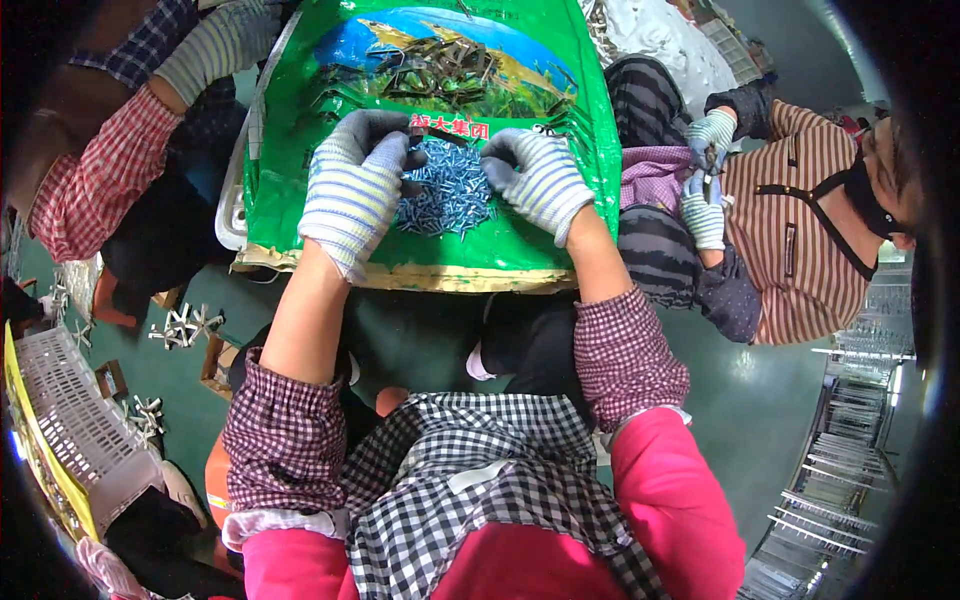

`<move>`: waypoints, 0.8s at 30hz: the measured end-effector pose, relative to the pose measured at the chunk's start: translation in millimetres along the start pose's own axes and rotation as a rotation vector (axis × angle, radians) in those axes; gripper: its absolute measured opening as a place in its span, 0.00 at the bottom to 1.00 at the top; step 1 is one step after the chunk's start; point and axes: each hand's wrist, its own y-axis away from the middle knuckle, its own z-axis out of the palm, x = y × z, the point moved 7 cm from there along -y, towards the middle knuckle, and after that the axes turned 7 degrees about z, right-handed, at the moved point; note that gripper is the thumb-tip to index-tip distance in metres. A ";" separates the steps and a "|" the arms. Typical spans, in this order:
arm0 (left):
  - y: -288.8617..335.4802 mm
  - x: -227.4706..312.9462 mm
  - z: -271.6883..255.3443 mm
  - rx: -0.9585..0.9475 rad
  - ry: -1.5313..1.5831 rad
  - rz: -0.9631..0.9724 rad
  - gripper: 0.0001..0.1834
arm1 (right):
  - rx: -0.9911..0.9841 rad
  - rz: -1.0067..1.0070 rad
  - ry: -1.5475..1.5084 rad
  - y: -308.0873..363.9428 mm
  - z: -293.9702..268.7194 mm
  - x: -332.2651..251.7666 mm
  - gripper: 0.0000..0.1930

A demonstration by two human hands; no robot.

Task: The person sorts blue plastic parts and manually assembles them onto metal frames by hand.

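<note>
A heap of small bluish-silver screw-like metal pieces [447,192] lies on a green printed sack [540,262] spread over the work surface before me. My left hand [352,190], in a striped glove with dark-coated fingers, curls at the heap's left edge. By its fingertips shows a small dark piece; whether it is gripped is unclear. My right hand [543,180], gloved alike, bends its fingers together at the heap's right edge, and what they hold, if anything, is hidden. Beyond both hands sits a loose pile of dark, thin metal strips [445,70].
At the right a seated person [800,215] handles a small part with gloved hands. Another person's gloved hand [222,55] rests at the upper left. A white plastic basket [85,410] stands low left, near metal star-shaped parts [185,325]. Racks of metal rods [835,470] line the lower right.
</note>
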 end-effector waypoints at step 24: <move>-3.8 -6.0 -1.4 -0.042 -0.154 0.009 0.09 | -0.282 0.164 0.251 18.2 8.8 20.9 0.11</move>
